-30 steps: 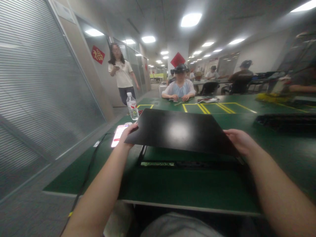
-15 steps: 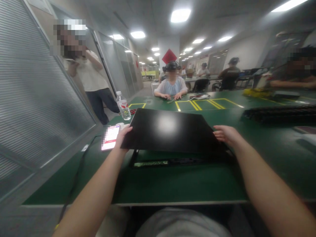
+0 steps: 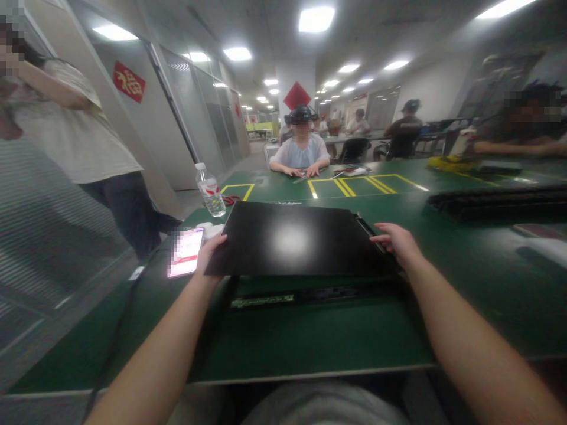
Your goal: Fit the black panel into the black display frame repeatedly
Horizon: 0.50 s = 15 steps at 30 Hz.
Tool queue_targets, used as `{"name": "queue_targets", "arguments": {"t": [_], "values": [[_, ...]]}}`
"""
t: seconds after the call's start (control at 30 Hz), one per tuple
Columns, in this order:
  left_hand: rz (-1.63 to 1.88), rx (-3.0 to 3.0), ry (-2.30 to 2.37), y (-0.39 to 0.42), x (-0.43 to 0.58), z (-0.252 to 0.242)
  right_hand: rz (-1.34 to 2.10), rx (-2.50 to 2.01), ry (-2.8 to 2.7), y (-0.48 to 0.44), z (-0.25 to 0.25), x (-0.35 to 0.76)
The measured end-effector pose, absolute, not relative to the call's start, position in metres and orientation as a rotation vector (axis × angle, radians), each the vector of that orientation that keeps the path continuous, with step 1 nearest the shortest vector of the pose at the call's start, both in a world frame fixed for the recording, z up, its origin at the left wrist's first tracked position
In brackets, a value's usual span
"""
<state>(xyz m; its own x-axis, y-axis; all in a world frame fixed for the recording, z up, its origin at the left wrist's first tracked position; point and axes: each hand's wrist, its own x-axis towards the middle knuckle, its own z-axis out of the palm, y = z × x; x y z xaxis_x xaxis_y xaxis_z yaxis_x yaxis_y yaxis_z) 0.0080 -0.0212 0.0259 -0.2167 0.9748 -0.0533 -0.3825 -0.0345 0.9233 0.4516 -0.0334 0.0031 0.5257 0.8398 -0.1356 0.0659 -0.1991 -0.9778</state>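
Observation:
A glossy black display panel (image 3: 283,242) is tilted above the green table, a ceiling light mirrored in it. My left hand (image 3: 211,255) grips its left edge, thumb on top and fingers underneath. At the right edge is my right hand (image 3: 396,243), its fingers stretched out and apart; whether they touch the panel or the frame beside it I cannot tell. Beneath the panel lies a black frame (image 3: 336,293), mostly covered. A green circuit strip (image 3: 262,301) shows along the frame's near side.
Left of the panel are a lit phone (image 3: 185,252) and a water bottle (image 3: 209,192). A long black part (image 3: 496,202) lies at the right on the green table (image 3: 310,348). A co-worker (image 3: 300,147) sits opposite; another person (image 3: 88,124) stands at the left.
The panel's far edge has come down and shifted, baring part of the frame at its right. My view has turned slightly right, and the standing person has come nearer at the left.

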Motion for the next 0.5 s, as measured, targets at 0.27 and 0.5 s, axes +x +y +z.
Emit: {"name": "queue_targets", "arguments": {"t": [0.27,0.5], "values": [[1.464,0.772,1.075,-0.019,0.008,0.013,0.721,-1.656,-0.86,-0.028,-0.015,0.461],[1.38,0.854,1.111,-0.013,-0.003,-0.003,0.676,-1.735,-0.939,-0.026,-0.022,0.468]]}}
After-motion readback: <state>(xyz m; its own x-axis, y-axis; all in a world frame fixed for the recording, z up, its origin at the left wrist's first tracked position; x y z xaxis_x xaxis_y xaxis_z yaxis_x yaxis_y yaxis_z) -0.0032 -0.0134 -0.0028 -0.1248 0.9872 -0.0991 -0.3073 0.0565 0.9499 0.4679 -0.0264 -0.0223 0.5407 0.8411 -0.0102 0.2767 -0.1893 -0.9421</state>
